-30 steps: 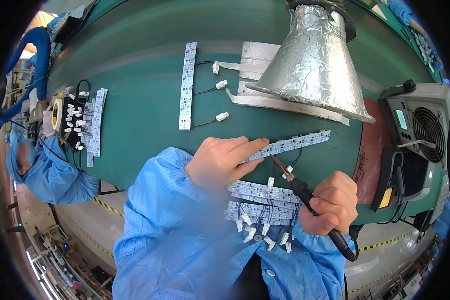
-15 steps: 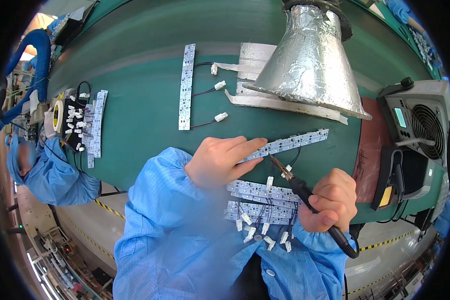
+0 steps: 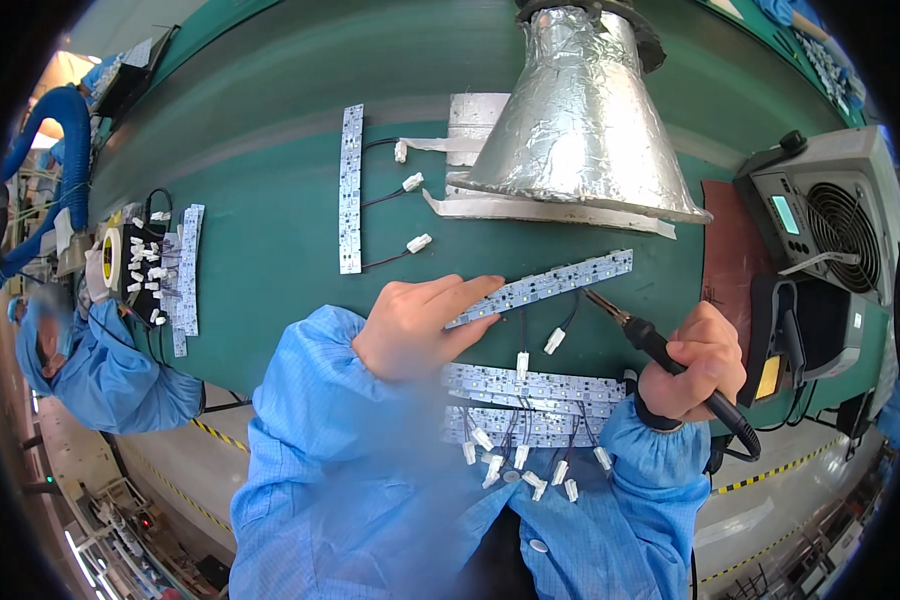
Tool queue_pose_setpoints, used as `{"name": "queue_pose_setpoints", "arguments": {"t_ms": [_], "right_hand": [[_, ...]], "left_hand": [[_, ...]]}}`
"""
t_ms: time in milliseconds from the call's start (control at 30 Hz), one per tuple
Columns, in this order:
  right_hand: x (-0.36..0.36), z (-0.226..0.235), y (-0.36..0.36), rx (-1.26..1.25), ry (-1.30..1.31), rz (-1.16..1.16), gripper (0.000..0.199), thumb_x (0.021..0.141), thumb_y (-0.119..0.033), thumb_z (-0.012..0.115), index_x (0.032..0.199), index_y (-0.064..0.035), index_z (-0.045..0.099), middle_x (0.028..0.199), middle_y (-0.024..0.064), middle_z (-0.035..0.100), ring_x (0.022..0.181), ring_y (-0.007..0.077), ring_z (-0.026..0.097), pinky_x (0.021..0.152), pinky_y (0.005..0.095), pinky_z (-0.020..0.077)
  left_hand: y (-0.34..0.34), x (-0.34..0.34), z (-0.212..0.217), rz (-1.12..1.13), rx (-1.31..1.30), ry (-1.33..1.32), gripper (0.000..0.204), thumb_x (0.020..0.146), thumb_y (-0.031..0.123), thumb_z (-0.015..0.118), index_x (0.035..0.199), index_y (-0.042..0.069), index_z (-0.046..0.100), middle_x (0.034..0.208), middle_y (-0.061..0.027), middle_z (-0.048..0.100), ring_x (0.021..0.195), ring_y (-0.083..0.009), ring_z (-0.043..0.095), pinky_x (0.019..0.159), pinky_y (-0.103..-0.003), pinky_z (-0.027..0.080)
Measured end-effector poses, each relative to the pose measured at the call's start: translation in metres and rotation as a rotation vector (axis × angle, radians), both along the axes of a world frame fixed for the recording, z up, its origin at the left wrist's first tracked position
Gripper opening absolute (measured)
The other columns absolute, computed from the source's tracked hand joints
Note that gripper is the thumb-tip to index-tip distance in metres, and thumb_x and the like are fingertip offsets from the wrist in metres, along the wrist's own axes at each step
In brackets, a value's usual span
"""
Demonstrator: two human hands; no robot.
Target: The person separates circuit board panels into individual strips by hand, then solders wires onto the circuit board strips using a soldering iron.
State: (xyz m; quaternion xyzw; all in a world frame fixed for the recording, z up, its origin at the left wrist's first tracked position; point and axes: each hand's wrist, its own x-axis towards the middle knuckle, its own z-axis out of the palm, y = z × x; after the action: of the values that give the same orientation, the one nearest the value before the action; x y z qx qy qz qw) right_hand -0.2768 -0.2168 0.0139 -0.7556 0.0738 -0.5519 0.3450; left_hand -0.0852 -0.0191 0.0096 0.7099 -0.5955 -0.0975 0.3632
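Note:
My left hand (image 3: 422,322) pinches the left end of a white LED circuit strip (image 3: 560,285), which slants up to the right above the green mat. Short dark wires with white plugs (image 3: 554,341) hang from the strip's near edge. In my right fist (image 3: 698,362) is a soldering iron (image 3: 652,344), its tip pointing up and left, just below the strip's right part; whether it touches a wire I cannot tell. Nearer to me lie several stacked LED strips (image 3: 600,392) with wired white plugs spilling toward my blue smock.
A foil-covered fume hood (image 3: 580,120) stands at the far middle over white bars. Another wired strip (image 3: 351,190) lies far left. Right are a soldering station with fan (image 3: 825,225) and an iron holder (image 3: 785,335). A person in blue (image 3: 120,350) works at left beside more strips.
The soldering iron has moved right, away from the strip's middle, its tip now near the strip's right part. My left hand still holds the strip. The whole view has shifted slightly.

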Motion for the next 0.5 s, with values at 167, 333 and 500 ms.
{"name": "queue_pose_setpoints", "arguments": {"t_ms": [167,333,500], "right_hand": [[0.0055,-0.0015,0.0027,0.008,-0.013,0.003,0.041,0.101,-0.022,0.044,0.064,-0.0035,0.044,0.049,0.0042,0.037,0.042,0.0136,0.032,0.040,0.0299,0.0233],[0.0038,-0.0016,0.0022,0.010,-0.004,-0.020,0.041,0.101,-0.022,0.044,0.064,-0.0039,0.044,0.049,0.0044,0.037,0.041,0.0135,0.032,0.040,0.0299,0.0233],[0.0060,-0.0014,0.0030,0.015,0.000,-0.022,0.041,0.101,-0.022,0.044,0.064,-0.0042,0.044,0.049,0.0044,0.038,0.041,0.0138,0.032,0.040,0.0299,0.0231]], "left_hand": [[0.0007,0.0019,-0.0021,-0.002,-0.003,0.011,0.041,0.077,0.008,0.081,0.115,0.000,0.070,0.067,-0.0095,0.057,0.051,-0.0239,0.054,0.047,-0.034,0.042],[-0.0015,0.0007,-0.0011,-0.004,-0.010,0.004,0.041,0.077,0.007,0.081,0.115,-0.001,0.070,0.066,-0.0096,0.057,0.051,-0.0239,0.055,0.047,-0.034,0.042],[-0.0007,0.0014,-0.0017,-0.001,-0.008,0.008,0.041,0.077,0.007,0.081,0.115,-0.001,0.070,0.067,-0.0099,0.057,0.051,-0.0240,0.055,0.047,-0.034,0.042]]}}
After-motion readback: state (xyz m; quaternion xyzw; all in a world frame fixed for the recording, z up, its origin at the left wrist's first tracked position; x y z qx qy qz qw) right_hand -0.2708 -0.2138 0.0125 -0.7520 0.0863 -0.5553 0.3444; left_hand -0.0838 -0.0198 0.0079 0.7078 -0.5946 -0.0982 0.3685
